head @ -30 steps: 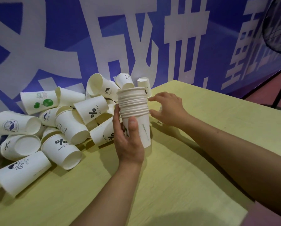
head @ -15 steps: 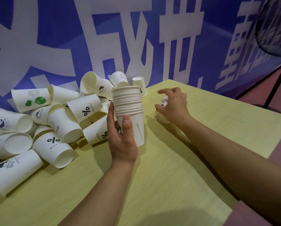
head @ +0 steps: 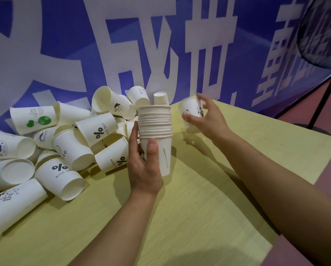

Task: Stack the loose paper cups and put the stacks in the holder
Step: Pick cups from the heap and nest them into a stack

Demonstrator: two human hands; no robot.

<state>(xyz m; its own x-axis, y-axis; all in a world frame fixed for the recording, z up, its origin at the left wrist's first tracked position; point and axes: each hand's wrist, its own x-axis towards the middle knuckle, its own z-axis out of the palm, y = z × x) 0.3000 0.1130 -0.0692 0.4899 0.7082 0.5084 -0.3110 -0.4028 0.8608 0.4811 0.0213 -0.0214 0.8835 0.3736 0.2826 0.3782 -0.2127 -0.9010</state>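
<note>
My left hand point(head: 144, 166) grips an upright stack of several nested white paper cups point(head: 156, 131) just above the yellow table point(head: 199, 208). To the right of the stack, my right hand point(head: 206, 116) holds a single white cup with dark print point(head: 190, 110), lifted off the table and blurred by motion. A heap of loose white cups point(head: 64, 146) lies on its sides at the left, against the wall. No holder is in view.
A blue banner with large white characters point(head: 160, 45) stands right behind the table. The table's right edge point(head: 326, 156) drops to a reddish floor. A black fan on a stand point(head: 322, 35) is at the far right.
My right hand has picked a single cup off the table to the right of the stack and lifted it. The left hand has kept the stack nearly still.
</note>
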